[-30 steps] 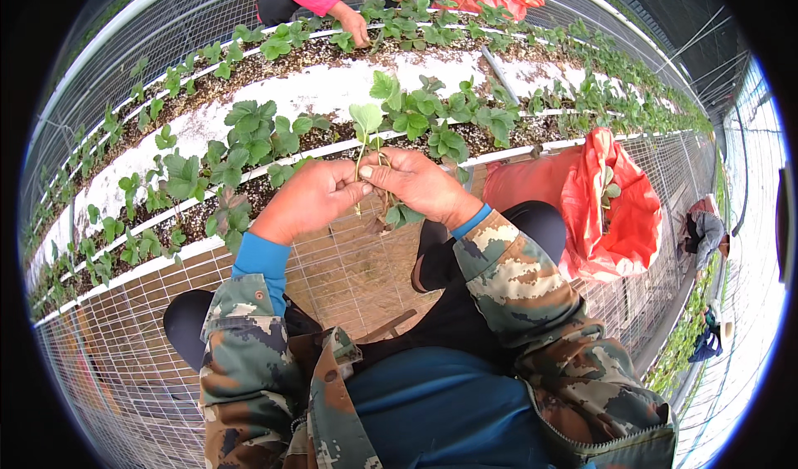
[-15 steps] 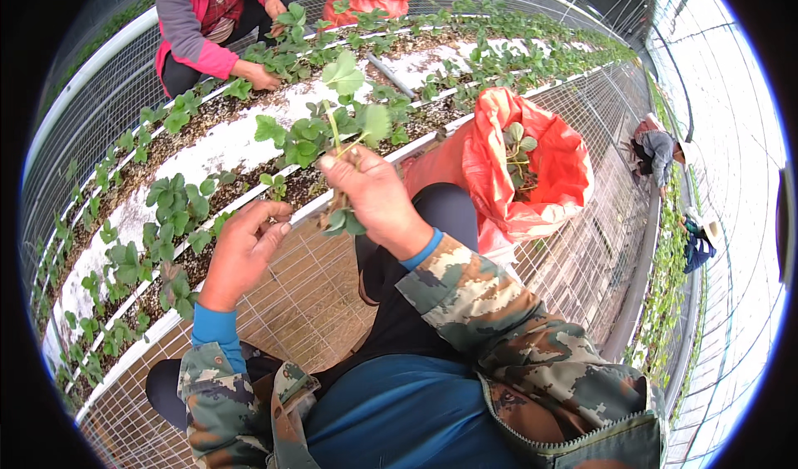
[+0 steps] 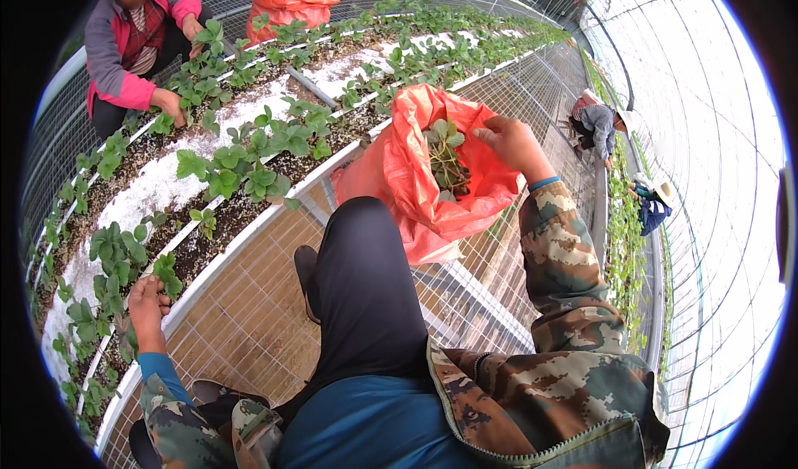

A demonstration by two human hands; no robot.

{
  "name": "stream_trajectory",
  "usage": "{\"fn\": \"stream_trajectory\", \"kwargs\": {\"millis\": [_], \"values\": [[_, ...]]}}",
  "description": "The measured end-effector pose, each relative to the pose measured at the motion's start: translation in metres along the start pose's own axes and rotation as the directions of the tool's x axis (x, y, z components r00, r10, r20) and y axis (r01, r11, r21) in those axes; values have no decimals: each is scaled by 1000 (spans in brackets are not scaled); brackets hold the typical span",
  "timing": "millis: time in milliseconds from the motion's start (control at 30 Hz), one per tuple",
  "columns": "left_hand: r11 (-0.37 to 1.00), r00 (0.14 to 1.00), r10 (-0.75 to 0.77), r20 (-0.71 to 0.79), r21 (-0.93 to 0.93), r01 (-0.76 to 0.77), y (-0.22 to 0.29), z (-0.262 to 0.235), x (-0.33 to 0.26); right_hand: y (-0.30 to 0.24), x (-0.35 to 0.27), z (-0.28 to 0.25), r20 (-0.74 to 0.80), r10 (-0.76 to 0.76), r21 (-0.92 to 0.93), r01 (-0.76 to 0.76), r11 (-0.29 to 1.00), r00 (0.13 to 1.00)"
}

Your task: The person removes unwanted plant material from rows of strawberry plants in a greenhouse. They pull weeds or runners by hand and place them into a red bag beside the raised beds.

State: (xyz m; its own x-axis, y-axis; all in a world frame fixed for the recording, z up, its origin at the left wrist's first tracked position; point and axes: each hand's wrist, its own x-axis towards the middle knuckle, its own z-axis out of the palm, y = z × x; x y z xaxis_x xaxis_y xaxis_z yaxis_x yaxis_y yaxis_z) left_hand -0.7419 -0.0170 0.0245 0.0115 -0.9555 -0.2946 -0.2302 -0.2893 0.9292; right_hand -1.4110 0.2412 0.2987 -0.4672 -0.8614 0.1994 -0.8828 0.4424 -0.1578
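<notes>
- Settle leaves (image 3: 450, 141) deep inside the red bag (image 3: 413, 199), below right fingers (image 3: 501, 125).
- Spare the plant (image 3: 169, 275) beside curled left fingers (image 3: 148, 288).
- Cannot tell whether gripping, both sides.

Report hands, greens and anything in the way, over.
Right hand at rim of open red sack; left hand beside strawberry plant. Leafy stems inside sack. Co-worker across planting bed, apart from both hands.

Orange-red sack (image 3: 378, 165) at the bed's (image 3: 218, 268) near edge, dull green and brown cuttings (image 3: 449, 160) inside. Bright green plants (image 3: 229, 163) flank the bed's white middle strip (image 3: 170, 188). Camouflage sleeve (image 3: 565, 257) in green, tan, brown; blue cuff (image 3: 544, 183). Far edge: pink-and-grey jacket (image 3: 106, 57).
</notes>
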Motion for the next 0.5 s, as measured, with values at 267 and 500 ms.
{"fn": "stream_trajectory", "kwargs": {"millis": [267,500], "values": [[977,952,-207,-225,-92,190,12,-18,-5,-206,19,22,13,-394,641,295,709,919],[976,896,-215,-389,-93,195,-46,-32,1,-437,54,228,293,-882,594,653,470,368]]}}
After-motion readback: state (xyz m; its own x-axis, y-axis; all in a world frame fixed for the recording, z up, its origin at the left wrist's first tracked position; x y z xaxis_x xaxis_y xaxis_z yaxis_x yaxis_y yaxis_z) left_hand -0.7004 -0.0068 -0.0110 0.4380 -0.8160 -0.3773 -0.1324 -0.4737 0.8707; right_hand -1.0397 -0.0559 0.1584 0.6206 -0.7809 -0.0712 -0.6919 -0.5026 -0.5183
